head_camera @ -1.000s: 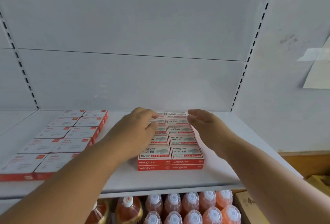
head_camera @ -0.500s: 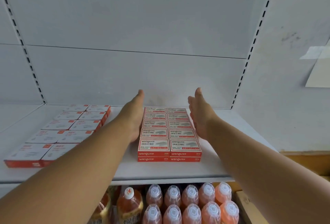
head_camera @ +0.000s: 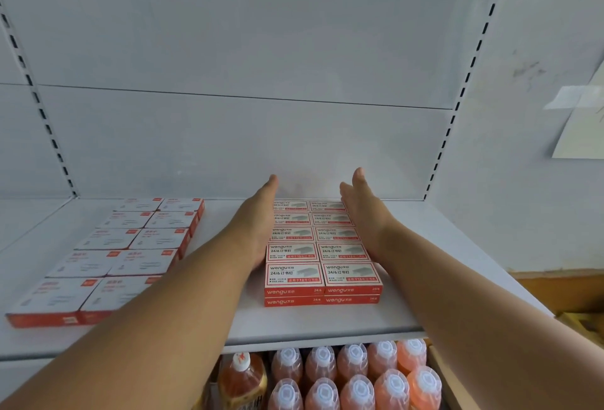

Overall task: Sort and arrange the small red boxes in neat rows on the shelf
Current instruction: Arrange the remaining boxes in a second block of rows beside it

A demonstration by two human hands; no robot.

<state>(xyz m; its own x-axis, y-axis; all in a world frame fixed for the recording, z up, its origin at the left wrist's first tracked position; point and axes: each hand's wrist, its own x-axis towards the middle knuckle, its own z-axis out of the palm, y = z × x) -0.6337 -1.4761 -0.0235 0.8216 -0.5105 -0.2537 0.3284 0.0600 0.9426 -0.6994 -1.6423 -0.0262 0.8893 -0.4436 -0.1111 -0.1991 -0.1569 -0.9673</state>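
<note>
A block of small red boxes [head_camera: 322, 252] sits on the white shelf [head_camera: 408, 305], two columns wide, several rows deep and two layers high. My left hand [head_camera: 256, 223] lies flat against the block's left side, fingers straight and pointing at the back wall. My right hand [head_camera: 366, 213] lies flat against the right side in the same way. The two hands bracket the rear rows; the front row stands free of them. Neither hand holds anything.
A second group of larger white-topped red boxes [head_camera: 130, 246] lies in two columns on the shelf's left part. Orange drink bottles [head_camera: 343, 373] fill the level below. A cardboard box [head_camera: 581, 328] stands at the lower right.
Both hands went from curled over the top of the block to flat along its sides, reaching toward the back wall. The view has shifted slightly.
</note>
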